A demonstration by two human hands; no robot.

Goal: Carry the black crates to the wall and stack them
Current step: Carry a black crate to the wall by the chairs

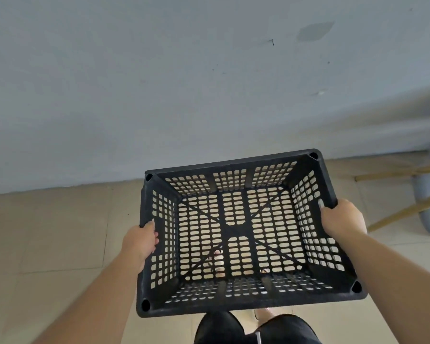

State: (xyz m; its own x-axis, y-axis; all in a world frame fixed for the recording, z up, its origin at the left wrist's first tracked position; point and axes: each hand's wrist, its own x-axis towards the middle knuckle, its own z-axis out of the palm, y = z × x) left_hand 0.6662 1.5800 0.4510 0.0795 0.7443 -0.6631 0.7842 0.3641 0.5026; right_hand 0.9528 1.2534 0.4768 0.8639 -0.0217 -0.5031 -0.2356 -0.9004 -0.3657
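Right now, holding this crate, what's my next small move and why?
Probably step forward and lower the black crate to the tiled floor at the foot of the wall. Your left hand and right hand each grip a side rim, it is off the floor, and no stack shows there.

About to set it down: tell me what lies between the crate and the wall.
Head view: only bare tiled floor between the black crate and the wall.

Bare forearms with no sleeves, black shorts (256, 328), and what may be sandals on the feet.
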